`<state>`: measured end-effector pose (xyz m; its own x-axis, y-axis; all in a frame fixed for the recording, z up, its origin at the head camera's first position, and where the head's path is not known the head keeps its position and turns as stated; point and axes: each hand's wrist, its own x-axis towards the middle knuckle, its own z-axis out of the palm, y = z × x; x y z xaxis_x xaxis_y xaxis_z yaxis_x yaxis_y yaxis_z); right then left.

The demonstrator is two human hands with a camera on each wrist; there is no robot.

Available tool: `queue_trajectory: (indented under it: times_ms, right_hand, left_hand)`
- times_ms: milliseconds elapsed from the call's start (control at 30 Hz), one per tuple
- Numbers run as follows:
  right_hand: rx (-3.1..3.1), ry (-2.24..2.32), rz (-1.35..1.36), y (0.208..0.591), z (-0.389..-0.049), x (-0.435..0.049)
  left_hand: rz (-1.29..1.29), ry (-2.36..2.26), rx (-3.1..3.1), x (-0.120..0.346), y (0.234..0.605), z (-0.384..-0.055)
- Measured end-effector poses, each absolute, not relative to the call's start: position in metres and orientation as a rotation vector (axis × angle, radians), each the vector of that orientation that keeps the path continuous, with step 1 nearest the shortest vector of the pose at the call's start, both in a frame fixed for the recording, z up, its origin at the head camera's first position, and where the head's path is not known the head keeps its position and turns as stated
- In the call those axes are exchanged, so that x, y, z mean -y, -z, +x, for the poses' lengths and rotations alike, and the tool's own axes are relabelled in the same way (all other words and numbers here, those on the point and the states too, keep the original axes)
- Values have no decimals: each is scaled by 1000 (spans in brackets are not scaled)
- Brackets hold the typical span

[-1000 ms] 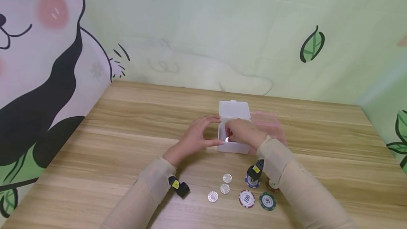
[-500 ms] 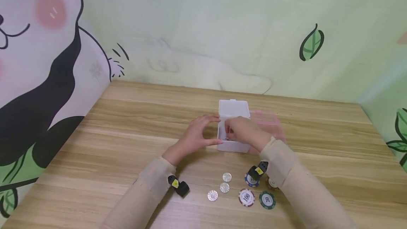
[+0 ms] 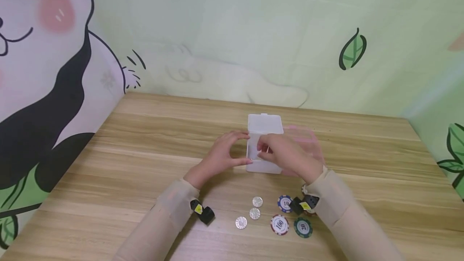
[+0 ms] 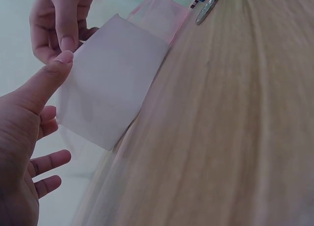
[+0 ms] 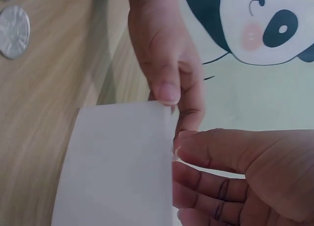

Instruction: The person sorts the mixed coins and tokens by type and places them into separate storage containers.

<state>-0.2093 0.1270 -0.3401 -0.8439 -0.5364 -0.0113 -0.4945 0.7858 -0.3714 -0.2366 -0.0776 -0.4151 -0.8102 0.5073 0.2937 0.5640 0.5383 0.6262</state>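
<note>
A white plastic box (image 3: 264, 167) stands on the table with its lid (image 3: 264, 123) flipped up at the back. My left hand (image 3: 219, 154) steadies it from the left, thumb at the front corner and fingers at the back one. Over the box's mouth is my right hand (image 3: 284, 152), its fingers loosely bent and nothing visible between them. In the right wrist view the right hand's fingertips (image 5: 189, 142) are right at the rim. The inside of the box is largely hidden by the right hand.
Behind and right of the white box lies a translucent pink case (image 3: 313, 148). Three silver tokens (image 3: 255, 213) lie in front, beside a blue chip (image 3: 285, 203), a red-and-white chip (image 3: 280, 224) and a green chip (image 3: 303, 227). The right wrist partly covers other chips.
A shiny silver piece showed at my right fingertips a second ago; it no longer shows. The right hand has loosened and its wrist has shifted right. My left hand keeps its place.
</note>
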Motion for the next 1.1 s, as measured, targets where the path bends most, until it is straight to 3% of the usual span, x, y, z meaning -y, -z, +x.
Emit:
queue_trajectory:
  times_ms: [1100]
  right_hand:
    - [-2739,712,-1010,361,-153,-135]
  left_hand:
    - [-926,1141,2698,78,415,-235]
